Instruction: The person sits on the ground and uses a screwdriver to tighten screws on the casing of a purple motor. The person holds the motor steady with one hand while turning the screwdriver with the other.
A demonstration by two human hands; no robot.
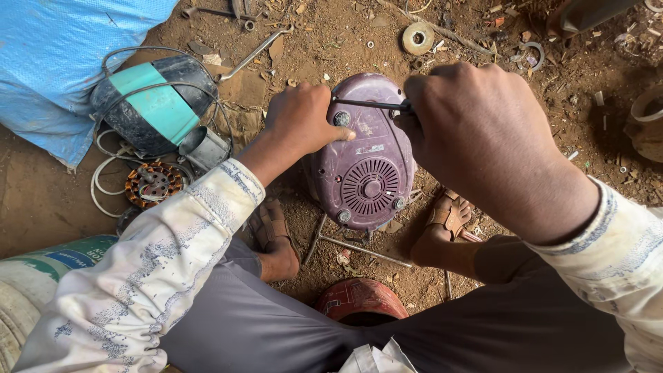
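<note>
Hands working on a purple casing (366,162) at frame centre.
Left hand (300,121) is gripping its edge; right hand (476,131) is clutching a screwdriver (369,105).

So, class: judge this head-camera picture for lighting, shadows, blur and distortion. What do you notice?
Head view: soft, even daylight, no harsh glare on the purple appliance base; faint shadow under the left hand; the right hand, close to the lens, looms large from wide-angle distortion; the thin tool and dirt ground stay sharp.
</note>
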